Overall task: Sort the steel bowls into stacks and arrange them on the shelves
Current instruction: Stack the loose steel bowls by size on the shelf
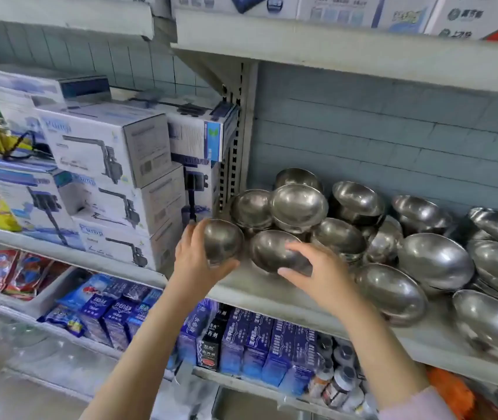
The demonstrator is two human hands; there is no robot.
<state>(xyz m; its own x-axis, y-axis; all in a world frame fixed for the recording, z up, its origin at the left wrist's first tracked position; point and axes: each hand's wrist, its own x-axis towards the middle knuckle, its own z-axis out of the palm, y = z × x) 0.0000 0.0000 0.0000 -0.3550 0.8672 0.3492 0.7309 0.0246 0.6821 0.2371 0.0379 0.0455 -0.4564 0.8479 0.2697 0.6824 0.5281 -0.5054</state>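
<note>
Left hand (194,256): fingers (191,230) and thumb curled round a small bowl (225,239), held at the left end of the bowl shelf (237,284), just in front of the slotted upright (235,153). Right hand (317,271): fingers over the top and thumb under the near rim of a second bowl (267,248), grasping it; this bowl is tilted, just beside the small bowl, and whether it touches the shelf cannot be told. Behind both, at the rear left of the shelf, nested bowls stand in short stacks (299,204). To the right, further steel bowls lie unsorted, tilted and leaning on one another, including a large one (435,260) and another at the front edge (490,325). The adjoining shelf to the left carries piled pump boxes (105,140). The shelf below holds blue cartons (260,338) in a row, with small bottles (338,386) beside them. A pale sleeve (408,404) shows on the right arm.
</note>
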